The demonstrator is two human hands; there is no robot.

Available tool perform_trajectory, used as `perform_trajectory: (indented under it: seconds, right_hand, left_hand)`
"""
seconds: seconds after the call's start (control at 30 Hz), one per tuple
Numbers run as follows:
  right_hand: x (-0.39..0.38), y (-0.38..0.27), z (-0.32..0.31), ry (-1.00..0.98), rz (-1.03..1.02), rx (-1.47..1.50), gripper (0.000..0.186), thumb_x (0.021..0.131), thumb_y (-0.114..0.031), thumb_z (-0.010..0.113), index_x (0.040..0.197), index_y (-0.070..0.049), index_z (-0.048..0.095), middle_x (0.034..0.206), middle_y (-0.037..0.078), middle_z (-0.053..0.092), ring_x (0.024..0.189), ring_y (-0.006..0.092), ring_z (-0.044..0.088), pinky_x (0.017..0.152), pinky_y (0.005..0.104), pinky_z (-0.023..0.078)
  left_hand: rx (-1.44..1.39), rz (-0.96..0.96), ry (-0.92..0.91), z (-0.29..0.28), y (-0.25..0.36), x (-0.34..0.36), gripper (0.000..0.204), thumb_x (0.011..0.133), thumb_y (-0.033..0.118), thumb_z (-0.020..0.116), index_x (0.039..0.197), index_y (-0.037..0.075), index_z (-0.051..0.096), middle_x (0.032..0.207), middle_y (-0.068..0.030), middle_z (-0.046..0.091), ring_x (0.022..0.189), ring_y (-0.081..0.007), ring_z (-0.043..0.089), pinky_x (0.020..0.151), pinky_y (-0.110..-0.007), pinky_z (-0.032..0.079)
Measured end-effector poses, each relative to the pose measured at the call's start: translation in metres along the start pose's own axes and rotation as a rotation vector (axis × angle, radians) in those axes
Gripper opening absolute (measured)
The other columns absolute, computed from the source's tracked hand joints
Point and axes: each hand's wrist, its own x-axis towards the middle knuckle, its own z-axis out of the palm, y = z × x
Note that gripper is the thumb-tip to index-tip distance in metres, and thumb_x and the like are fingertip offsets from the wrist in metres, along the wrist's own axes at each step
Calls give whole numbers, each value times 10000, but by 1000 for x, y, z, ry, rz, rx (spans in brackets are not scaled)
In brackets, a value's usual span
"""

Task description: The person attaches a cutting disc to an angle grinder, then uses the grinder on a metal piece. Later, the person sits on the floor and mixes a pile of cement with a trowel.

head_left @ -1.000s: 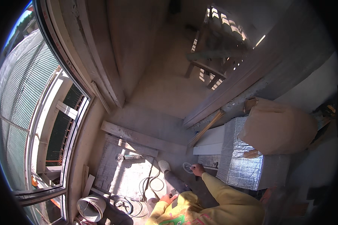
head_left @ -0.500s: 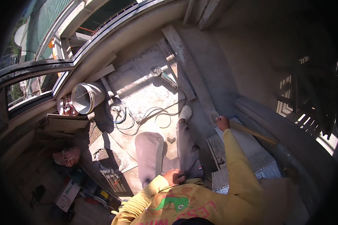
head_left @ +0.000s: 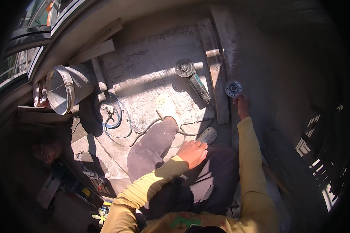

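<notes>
My right hand (head_left: 242,105) is closed on a round metal grinder disc (head_left: 233,89), gripping it by its near edge. The disc has a ring of holes around its centre and is held over the planks on the right. My left hand (head_left: 193,154) rests by my right thigh, fingers loosely bent, holding nothing that I can see. Ahead lies a teal and grey angle grinder (head_left: 199,87) on a scratched pale board (head_left: 144,54). A disc (head_left: 184,68) is fitted at its far left end, and its cord runs back toward my feet.
A white bucket (head_left: 79,83) lies tipped on the left, near a coiled blue hose or cable (head_left: 116,123). Long planks (head_left: 217,73) run along the board's right side. My clog-shod feet (head_left: 166,108) are on and beside the board. Tools (head_left: 85,190) crowd the lower left.
My view has moved forward and my left foot now stands on the board. My right hand has carried the disc away from the yellowish strip and forward, nearer the grinder. My left hand has moved forward too.
</notes>
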Motion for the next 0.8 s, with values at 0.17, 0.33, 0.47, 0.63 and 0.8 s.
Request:
perform_trajectory:
  seconds: [0.17,0.33,0.47,0.63,0.8]
  right_hand:
    - [123,33,-21,86,91,298,286,1011,-183,668,1255,-42,617,1039,51,681,907,204,700,758,362,601]
    - [170,36,-17,86,-518,-615,436,1049,-203,599,1423,0,505,1301,174,623,1152,286,647,908,376,569]
    - [112,-4,76,85,-881,-595,542,1041,-236,617,1491,13,446,1357,224,579,1224,320,595,999,405,502]
    - [-6,3,183,-357,-977,-933,758,975,-297,709,1555,31,348,1430,295,499,1294,421,516,1112,462,400]
    - [-24,19,209,-352,-1075,-1115,919,919,-378,757,1581,42,278,1467,309,448,1347,484,431,1150,522,344]
  left_hand:
    - [-342,424,579,-57,20,-2,234,955,253,649,1106,78,616,969,-64,564,928,-233,555,833,-384,428]
    - [181,251,826,-65,2,-41,415,853,265,603,1189,31,670,1041,-116,633,1031,-288,613,947,-440,485]
    - [-170,486,1074,-49,-32,-83,378,859,198,695,1201,41,666,1046,-145,669,1007,-333,655,929,-505,543]
    - [-1190,769,867,-47,-169,-123,370,938,238,751,1145,-60,681,1057,-168,716,1006,-299,699,888,-418,567]
    - [-386,-857,1708,-49,-442,-85,561,929,279,754,1374,-16,579,1235,-203,681,1145,-292,677,1005,-396,525]
